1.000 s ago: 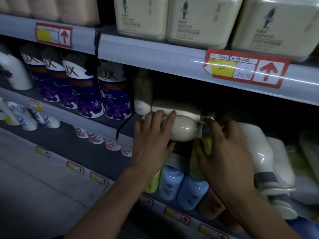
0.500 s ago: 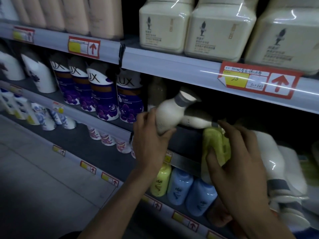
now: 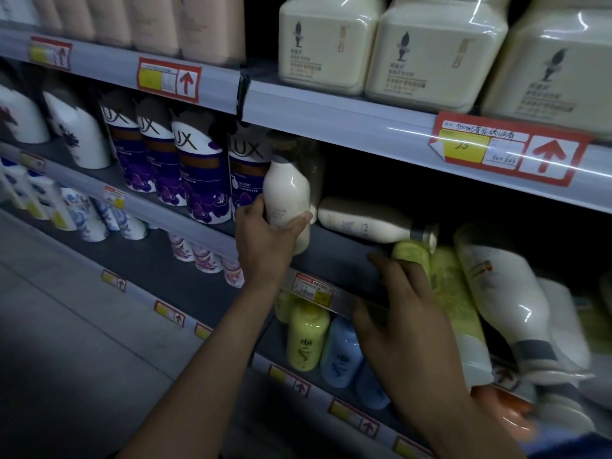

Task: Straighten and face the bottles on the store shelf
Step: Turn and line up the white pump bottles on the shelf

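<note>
A: What is closest?

B: 2 bare forearms come up from the bottom edge. The right hand [image 3: 407, 313] lies over the front rail of the dark grey middle shelf [image 3: 344, 256], fingers stretched out and gripping nothing. Its fingertips [image 3: 379, 261] sit right beside a lime-green plastic bottle [image 3: 453, 293]. I cannot tell if they touch it.

A: And the other one?

B: The left hand [image 3: 268, 240] is clamped round the lower half of a cream-white plastic bottle with a grey cap [image 3: 288, 193]. That bottle is upright at the front of the shelf, just beside the rightmost of 4 purple-and-white LUX bottles [image 3: 198, 180]. Whether its base rests on the shelf is hidden by the hand.

A: Below that?

B: A pale yellow bottle [image 3: 306, 336] and a light blue bottle [image 3: 341, 356] stand upright on the lower shelf.

A: Further in?

B: A second cream bottle with a metallic grey cap [image 3: 364, 223] lies on its side, cap pointing right, above the top of the lime-green one. The lime-green bottle is tipped over and slopes down toward the camera. So does a large white bottle with a grey band [image 3: 503, 293] to its right.

A: At the top?

B: 3 cream square tubs [image 3: 328, 44] stand on the upper shelf, with a red price label with an up arrow [image 3: 506, 150] on the rail beneath them.
</note>
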Tool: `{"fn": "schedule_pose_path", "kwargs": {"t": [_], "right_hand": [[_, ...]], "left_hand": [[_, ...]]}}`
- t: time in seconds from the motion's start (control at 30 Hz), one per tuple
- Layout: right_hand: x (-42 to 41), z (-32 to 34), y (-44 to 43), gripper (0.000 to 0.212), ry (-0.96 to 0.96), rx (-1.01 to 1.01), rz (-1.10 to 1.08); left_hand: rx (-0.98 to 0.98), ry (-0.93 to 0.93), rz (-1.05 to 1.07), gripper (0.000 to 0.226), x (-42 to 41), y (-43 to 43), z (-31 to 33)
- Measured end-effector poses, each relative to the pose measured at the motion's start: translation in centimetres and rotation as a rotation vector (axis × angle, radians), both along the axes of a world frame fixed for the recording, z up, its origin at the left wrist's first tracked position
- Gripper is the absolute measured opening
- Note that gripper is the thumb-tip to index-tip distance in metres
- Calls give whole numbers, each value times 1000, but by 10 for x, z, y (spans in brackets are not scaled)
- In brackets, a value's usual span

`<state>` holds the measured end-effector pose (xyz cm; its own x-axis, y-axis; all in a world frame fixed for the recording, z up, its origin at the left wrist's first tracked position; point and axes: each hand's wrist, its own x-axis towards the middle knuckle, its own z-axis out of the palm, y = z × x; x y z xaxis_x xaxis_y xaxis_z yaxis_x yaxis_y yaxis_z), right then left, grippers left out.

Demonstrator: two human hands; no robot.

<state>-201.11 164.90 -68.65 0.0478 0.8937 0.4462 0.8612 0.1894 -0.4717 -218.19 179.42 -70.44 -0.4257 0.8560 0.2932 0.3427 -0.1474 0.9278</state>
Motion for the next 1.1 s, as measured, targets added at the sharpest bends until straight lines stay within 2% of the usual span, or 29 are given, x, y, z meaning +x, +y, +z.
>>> {"fn": "schedule_pose_path", "kwargs": {"t": [0.13, 0.23, 0.33, 0.43, 0.6, 0.73, 0.9, 1.0, 1.1], "right_hand": [[-5, -2, 2, 57, 71, -93, 25], [-6, 0, 6, 48, 113, -112, -3], [1, 9, 15, 40, 6, -11, -83], [17, 14, 31, 42, -125, 68, -225], [33, 12, 52, 44, -366, 0, -409], [42, 22, 68, 29, -350, -135, -419], [47, 29, 82, 29, -357, -228, -351], [56, 26, 86, 25, -312, -220, -339], [60, 24, 86, 23, -229, -188, -311]], "left_hand": [[3, 85, -4, 75, 4, -2, -1], [-6, 74, 0, 76, 4, -3, 1], [-9, 52, -34, 76, 1, -5, 1], [-15, 16, -82, 80, 1, -6, 0], [-56, -127, -109, 62, 2, -17, 0], [-93, -195, -36, 49, 13, -34, 1], [-123, -291, -99, 43, 37, -53, -9], [-170, -188, -198, 33, 54, -55, -17], [-175, -26, -295, 35, 66, -55, -18]]}}
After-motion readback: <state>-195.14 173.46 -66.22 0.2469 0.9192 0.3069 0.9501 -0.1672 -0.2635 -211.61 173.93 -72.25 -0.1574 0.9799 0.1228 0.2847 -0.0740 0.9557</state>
